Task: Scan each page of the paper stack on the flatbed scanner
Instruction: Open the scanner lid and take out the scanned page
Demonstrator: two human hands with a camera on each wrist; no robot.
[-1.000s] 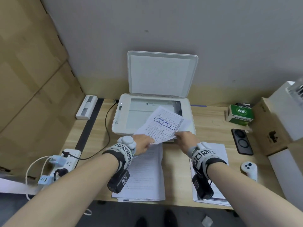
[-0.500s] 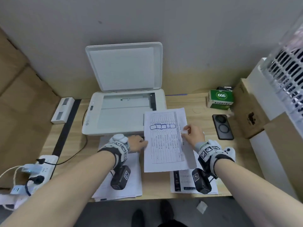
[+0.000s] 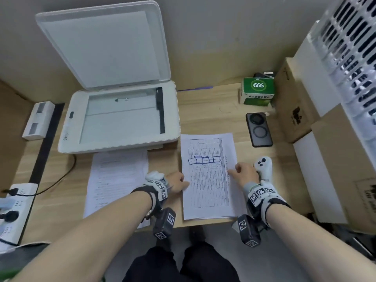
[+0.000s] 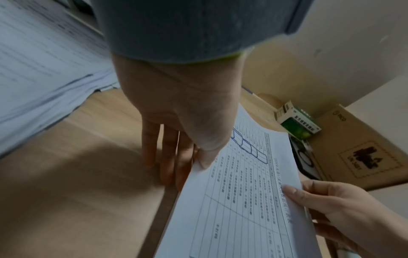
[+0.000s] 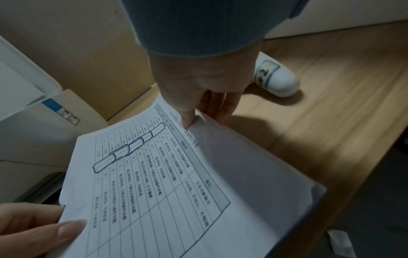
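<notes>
The white flatbed scanner (image 3: 120,119) stands at the back left with its lid raised and its glass bare. A printed sheet (image 3: 207,174) with a table and a blue pen drawing lies low over a pile of pages at the desk's front right. My left hand (image 3: 181,184) pinches the sheet's left edge, thumb on top and fingers underneath. My right hand (image 3: 238,171) pinches the right edge the same way. The wrist views show the sheet (image 4: 243,200) (image 5: 154,183) slightly lifted off the page below. A second paper stack (image 3: 116,180) lies in front of the scanner.
Right of the sheet are a white controller (image 3: 263,166), a black phone (image 3: 259,129) and a green box (image 3: 257,91). Cardboard boxes (image 3: 295,110) wall off the right side. A power strip (image 3: 12,210) and a cable lie at the far left.
Both hands carried the printed sheet from above the scanner's front edge to the right and down onto the right pile. The head view swung right with it.
</notes>
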